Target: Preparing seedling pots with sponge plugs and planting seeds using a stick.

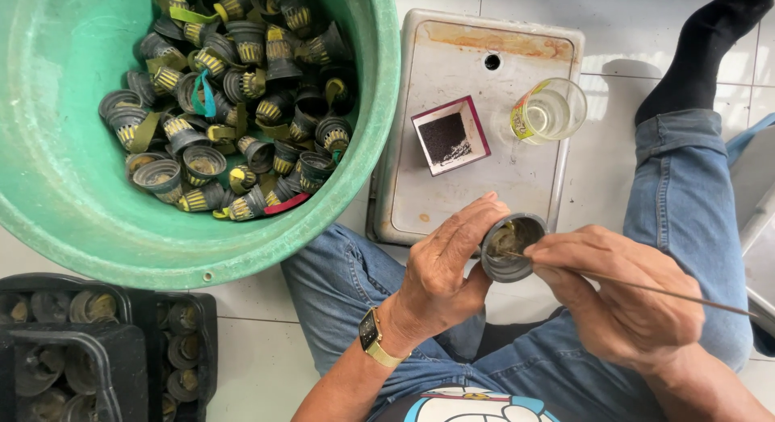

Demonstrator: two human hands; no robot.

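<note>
My left hand [446, 264] grips a small dark grey plastic cup [510, 246] over my lap, its open mouth facing up. My right hand [617, 289] pinches a long thin stick [678, 294] whose tip reaches into the cup's mouth. The stick runs out to the right past my knee. A gold wristwatch [373, 338] sits on my left wrist. What lies inside the cup is yellowish and hard to make out.
A large green basin [56, 172] at upper left holds several similar grey cups with yellow and green parts. A worn white board [476, 75] carries a small square box of dark powder [450, 135] and a clear glass [553, 109]. Black crates [105, 353] with cups stand lower left.
</note>
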